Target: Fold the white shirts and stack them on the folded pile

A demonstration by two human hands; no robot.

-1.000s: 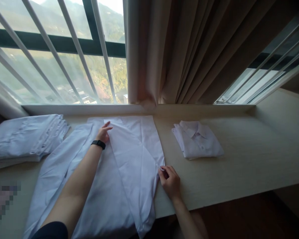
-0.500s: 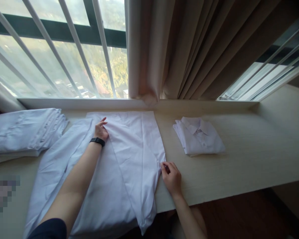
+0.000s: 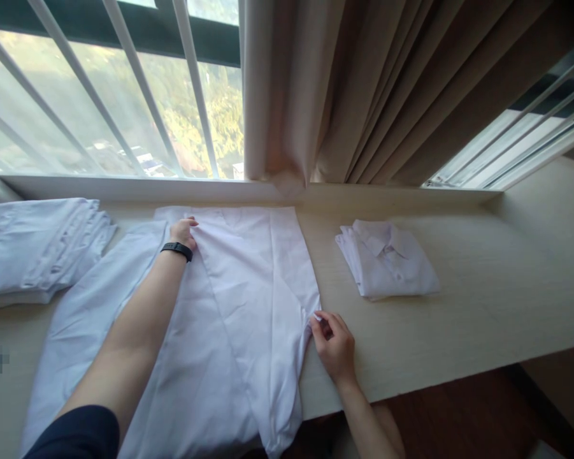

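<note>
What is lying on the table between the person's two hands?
In the head view, only the spread white shirt lies between the left hand and the right hand.

Sunlit barred window (image 3: 124, 108), beige curtain (image 3: 363, 89)

Plain white shirt (image 3: 239, 299) on a pale beige wood-grain bench (image 3: 482, 299); beside it, folded white shirts (image 3: 387, 258); black wristband (image 3: 176, 250); tan curtain (image 3: 363, 89).

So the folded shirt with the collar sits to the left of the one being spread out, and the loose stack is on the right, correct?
Not quite: the head view shows the folded shirt to the right of the spread shirt, and the stack on the left.
</note>
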